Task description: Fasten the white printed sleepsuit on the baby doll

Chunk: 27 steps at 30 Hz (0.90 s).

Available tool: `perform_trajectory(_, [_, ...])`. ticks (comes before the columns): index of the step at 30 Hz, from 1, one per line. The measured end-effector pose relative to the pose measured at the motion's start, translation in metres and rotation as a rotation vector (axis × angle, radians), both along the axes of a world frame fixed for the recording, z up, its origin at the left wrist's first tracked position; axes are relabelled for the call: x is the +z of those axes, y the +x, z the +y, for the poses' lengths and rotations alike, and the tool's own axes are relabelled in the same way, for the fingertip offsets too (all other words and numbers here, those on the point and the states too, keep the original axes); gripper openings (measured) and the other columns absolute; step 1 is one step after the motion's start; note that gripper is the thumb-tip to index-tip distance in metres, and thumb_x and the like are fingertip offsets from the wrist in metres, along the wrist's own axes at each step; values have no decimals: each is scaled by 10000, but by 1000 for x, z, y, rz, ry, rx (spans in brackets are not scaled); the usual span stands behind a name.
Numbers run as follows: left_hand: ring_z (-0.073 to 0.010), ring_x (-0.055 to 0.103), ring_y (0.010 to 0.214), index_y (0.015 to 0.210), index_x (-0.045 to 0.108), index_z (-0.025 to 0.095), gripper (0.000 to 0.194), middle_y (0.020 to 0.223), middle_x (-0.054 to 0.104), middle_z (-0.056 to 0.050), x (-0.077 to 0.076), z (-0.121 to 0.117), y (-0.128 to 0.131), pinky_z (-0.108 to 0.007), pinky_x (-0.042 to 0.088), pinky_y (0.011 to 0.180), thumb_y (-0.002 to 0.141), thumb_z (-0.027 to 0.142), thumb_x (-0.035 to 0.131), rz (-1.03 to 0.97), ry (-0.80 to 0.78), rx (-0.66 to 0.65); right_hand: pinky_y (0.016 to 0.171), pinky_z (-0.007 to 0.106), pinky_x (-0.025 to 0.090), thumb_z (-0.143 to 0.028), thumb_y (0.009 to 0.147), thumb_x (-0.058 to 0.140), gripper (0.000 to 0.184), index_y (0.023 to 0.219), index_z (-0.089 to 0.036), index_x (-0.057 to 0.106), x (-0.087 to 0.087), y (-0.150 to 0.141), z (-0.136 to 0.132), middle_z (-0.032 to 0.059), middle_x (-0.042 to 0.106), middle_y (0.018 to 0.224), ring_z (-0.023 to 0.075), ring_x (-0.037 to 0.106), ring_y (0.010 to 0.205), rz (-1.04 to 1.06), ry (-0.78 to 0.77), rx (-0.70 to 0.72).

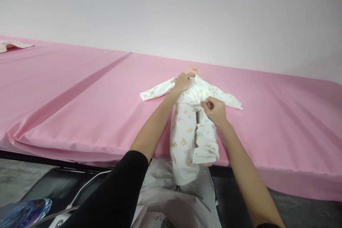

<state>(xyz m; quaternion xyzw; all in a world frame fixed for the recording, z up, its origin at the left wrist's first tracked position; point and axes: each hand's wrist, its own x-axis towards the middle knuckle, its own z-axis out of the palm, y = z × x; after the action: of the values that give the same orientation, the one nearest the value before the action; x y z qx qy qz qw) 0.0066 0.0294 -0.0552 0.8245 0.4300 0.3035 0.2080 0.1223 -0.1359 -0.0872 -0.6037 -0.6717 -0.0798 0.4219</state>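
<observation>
At about nine o'clock, far off on the pink sheet, a folded cloth lies well apart from the work. Nearer centre, the left hand rests flat, fingers loosely curled, on the shoulder of the suit, just below the doll's head; whether it pinches fabric I cannot tell. The suit lies dead ahead, its long axis running twelve to six, sleeves spread toward nine and three, legs hanging over the near edge. At about one o'clock of the waist, the right hand is closed, thumb and fingers pinching the front. It is the nearer hand to the waist; the left covers the collar.
</observation>
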Motion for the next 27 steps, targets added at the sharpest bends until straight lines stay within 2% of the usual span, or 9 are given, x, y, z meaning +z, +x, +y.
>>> perform_trajectory(4, [-275,452,1112,1187,525,365,425,1143,505,-83,-5,4,-2,-528,294,943,838,248,312,84,35,43,509,232,278,-263,735,507,214,567,-171,412,-1,0,0,-39,353,477,97,345,465,9,20,16])
perform_trajectory(8, [-275,471,1052,1165,495,305,371,1066,505,-100,-5,4,-3,-511,327,914,824,266,355,94,53,52,501,235,280,-279,732,514,232,547,-172,424,-1,-2,0,-39,368,462,100,353,454,84,-24,-18])
perform_trajectory(11, [-266,471,1031,1114,497,254,323,1065,489,-109,-3,1,-4,-468,364,883,808,252,393,86,96,62,507,248,277,-305,757,502,290,512,-171,425,7,-4,10,-29,404,453,108,372,451,141,-13,-146])
perform_trajectory(14, [-259,438,1065,1035,519,213,256,1134,460,-113,0,-4,-4,-410,376,866,797,223,425,108,230,101,551,267,299,-283,767,488,263,529,-172,468,24,-5,39,-5,456,493,135,413,497,114,63,-251])
perform_trajectory(16, [-252,428,1079,996,523,193,230,1165,461,-107,2,-5,-4,-393,363,881,793,174,419,132,313,91,601,281,337,-245,766,484,159,656,-167,569,35,-5,68,25,530,593,164,469,577,92,73,-252])
perform_trajectory(19, [-229,476,1016,1018,496,169,262,1098,518,-108,3,-4,-5,-362,372,867,797,107,369,150,329,-2,660,316,375,-234,791,493,226,966,-181,625,44,-6,114,80,582,788,217,525,715,48,-73,-250])
perform_trajectory(21, [-223,495,981,1057,475,162,290,1061,535,-110,3,-3,-5,-335,388,834,806,96,347,156,323,-44,671,348,384,-245,820,476,221,965,-198,635,44,-8,136,116,572,893,249,534,764,4,-227,-303])
perform_trajectory(24, [-229,480,1005,1089,476,171,307,1083,509,-119,3,-3,-5,-320,390,821,820,107,341,182,355,-24,698,385,393,-279,848,457,209,855,-168,634,39,-9,149,145,557,922,276,534,808,0,-296,-381])
perform_trajectory(27, [-245,469,1024,1078,499,180,279,1086,487,-129,2,-5,-3,-337,377,844,845,154,348,225,363,49,744,389,395,-214,804,508,127,829,-132,601,33,-10,146,150,559,882,277,520,848,77,-182,-446])
